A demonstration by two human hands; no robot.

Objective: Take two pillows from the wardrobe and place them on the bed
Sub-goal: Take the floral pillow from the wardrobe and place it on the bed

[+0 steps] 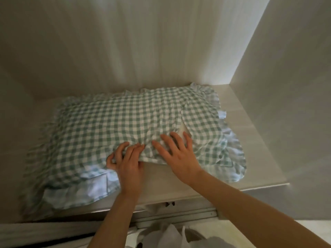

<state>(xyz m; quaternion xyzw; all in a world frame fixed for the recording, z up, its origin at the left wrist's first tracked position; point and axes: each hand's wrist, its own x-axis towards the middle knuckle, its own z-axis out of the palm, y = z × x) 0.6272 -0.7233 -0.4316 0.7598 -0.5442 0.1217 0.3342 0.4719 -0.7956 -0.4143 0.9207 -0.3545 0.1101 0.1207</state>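
A pillow (114, 126) in green-and-white check with a ruffled edge lay flat on the shelf (179, 179) inside the wardrobe (279, 86), filling most of the shelf's width and reaching back close to the rear wall. Its left side, toward 9 o'clock, was blurred, so the ruffle there could not be read clearly. The left hand (128, 161) sat at the pillow's near edge, about 6 o'clock from its middle, with its fingers curled and bunching a fold of the checked cover between fingers and thumb. The right hand (176, 154) lay just beside it, toward 3 o'clock, palm down on the cover with its fingers spread and their tips pressed into the cloth; whether it gripped anything could not be told. Near the right fingertips, a slit in the cover showed a strip of pale inner fabric. Whether a second pillow lay underneath could not be told. A bare strip of shelf showed under both wrists. Below the shelf's front lip, at 6 o'clock, ran a metal rail (179, 216), and below that lay some white fabric (172, 237).
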